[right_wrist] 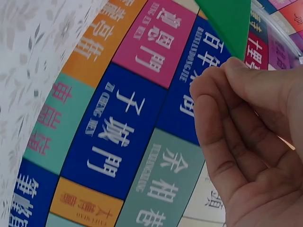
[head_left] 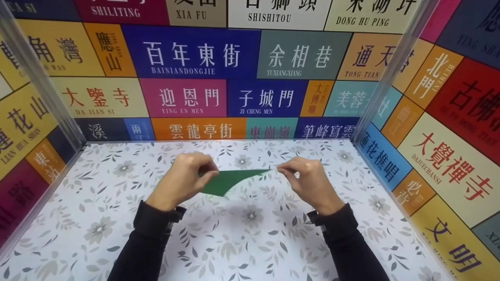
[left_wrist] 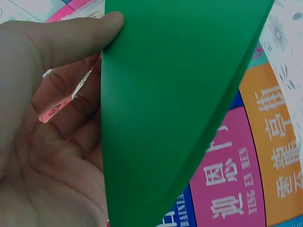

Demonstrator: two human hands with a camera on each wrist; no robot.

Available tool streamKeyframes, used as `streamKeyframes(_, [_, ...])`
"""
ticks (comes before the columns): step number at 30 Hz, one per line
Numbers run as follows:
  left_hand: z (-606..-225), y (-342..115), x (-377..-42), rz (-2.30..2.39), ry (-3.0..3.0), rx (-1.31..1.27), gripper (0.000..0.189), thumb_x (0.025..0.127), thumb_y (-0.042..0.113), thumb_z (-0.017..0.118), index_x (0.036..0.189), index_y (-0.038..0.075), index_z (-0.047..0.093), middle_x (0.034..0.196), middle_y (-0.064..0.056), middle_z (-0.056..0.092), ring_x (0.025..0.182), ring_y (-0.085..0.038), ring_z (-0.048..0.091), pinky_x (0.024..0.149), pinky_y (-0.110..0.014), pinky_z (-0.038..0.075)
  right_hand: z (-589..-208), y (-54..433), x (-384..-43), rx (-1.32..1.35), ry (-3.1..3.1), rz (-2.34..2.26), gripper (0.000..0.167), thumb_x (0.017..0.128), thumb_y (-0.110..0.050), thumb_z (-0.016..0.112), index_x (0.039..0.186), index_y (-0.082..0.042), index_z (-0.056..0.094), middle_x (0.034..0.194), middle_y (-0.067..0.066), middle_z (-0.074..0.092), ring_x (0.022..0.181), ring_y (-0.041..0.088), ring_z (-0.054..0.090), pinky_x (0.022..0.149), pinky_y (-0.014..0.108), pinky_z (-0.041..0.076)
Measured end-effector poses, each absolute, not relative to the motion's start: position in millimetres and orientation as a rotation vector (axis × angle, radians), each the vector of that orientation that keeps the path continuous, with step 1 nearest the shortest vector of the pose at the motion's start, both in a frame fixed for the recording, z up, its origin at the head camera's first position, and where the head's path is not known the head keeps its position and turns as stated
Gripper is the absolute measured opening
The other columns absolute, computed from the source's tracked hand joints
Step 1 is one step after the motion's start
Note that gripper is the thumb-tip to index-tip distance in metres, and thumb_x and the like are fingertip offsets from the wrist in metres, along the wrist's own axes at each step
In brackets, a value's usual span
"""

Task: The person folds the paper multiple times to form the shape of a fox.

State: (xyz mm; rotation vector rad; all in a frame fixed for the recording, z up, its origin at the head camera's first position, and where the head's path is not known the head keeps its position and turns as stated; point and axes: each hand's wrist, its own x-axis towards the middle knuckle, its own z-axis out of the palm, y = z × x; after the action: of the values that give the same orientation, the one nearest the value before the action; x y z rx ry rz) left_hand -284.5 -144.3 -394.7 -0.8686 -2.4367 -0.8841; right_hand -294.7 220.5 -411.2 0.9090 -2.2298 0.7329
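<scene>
A folded piece of green paper (head_left: 224, 182) is stretched sideways above the patterned surface, its lower edge curving up to a narrow point at the right. My left hand (head_left: 187, 175) pinches its left end; the left wrist view shows the thumb lying along one side of the paper (left_wrist: 165, 94), with a fold line near its slanted edge. At the pointed tip, the thumb and index finger of my right hand (head_left: 308, 179) come together in a pinch. In the right wrist view the green paper (right_wrist: 232, 23) runs down to the thumb tip, which covers its end.
A white tabletop (head_left: 250, 238) printed with grey flowers and leaves lies under both hands. Panels of coloured blocks with Chinese lettering form the back wall (head_left: 187, 97) and the side walls. Clear strips (head_left: 375, 93) run up the corners.
</scene>
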Motion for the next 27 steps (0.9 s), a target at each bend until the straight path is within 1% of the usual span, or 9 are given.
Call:
streamKeyframes(6, [-396.1,-151.6,-287.2,-0.859,-2.451,-0.813,0.007,0.098,0.006,0.093,0.098,0.010,0.087,0.092,-0.004,0.085,0.080,-0.013,0.074,0.078,-0.035,0.070,-407.7,230.4,-294.1,0.832,-2.259,0.728,0.007,0.101,-0.002,0.088,0.108,-0.005,0.091,0.099,0.009,0.089,0.087,0.022,0.085,0.079,0.039,0.073])
streamKeyframes(11, [-395.4,-149.6,-288.1,-0.861,-2.460,-0.825,0.006,0.098,0.006,0.092,0.099,0.010,0.087,0.093,-0.005,0.085,0.081,-0.013,0.074,0.078,-0.033,0.069,-404.9,229.7,-293.1,0.822,-2.268,0.721,0.010,0.102,-0.002,0.088,0.109,-0.008,0.091,0.101,0.008,0.090,0.088,0.020,0.085,0.081,0.038,0.073])
streamKeyframes(19, [-394.9,-144.2,-285.1,-0.855,-2.459,-0.848,0.007,0.099,0.005,0.092,0.098,0.010,0.087,0.092,-0.005,0.084,0.080,-0.014,0.073,0.077,-0.031,0.069,-404.8,224.4,-290.5,0.835,-2.211,0.716,0.013,0.099,0.000,0.090,0.110,-0.008,0.091,0.099,0.006,0.089,0.087,0.017,0.084,0.078,0.036,0.071])
streamKeyframes(21, [-395.7,-142.6,-284.8,-0.858,-2.453,-0.859,0.007,0.099,0.006,0.092,0.098,0.010,0.087,0.092,-0.005,0.084,0.081,-0.014,0.074,0.077,-0.030,0.069,-405.3,222.1,-290.3,0.842,-2.195,0.716,0.013,0.099,-0.001,0.091,0.111,-0.008,0.090,0.100,0.005,0.088,0.089,0.017,0.084,0.079,0.035,0.071])
streamKeyframes(27, [-398.1,-137.8,-285.0,-0.866,-2.441,-0.886,0.007,0.098,0.005,0.092,0.099,0.009,0.087,0.092,-0.005,0.084,0.081,-0.015,0.075,0.077,-0.030,0.069,-406.7,212.4,-287.7,0.878,-2.183,0.725,0.014,0.103,-0.011,0.090,0.117,-0.009,0.089,0.108,0.006,0.087,0.101,0.020,0.085,0.091,0.037,0.072])
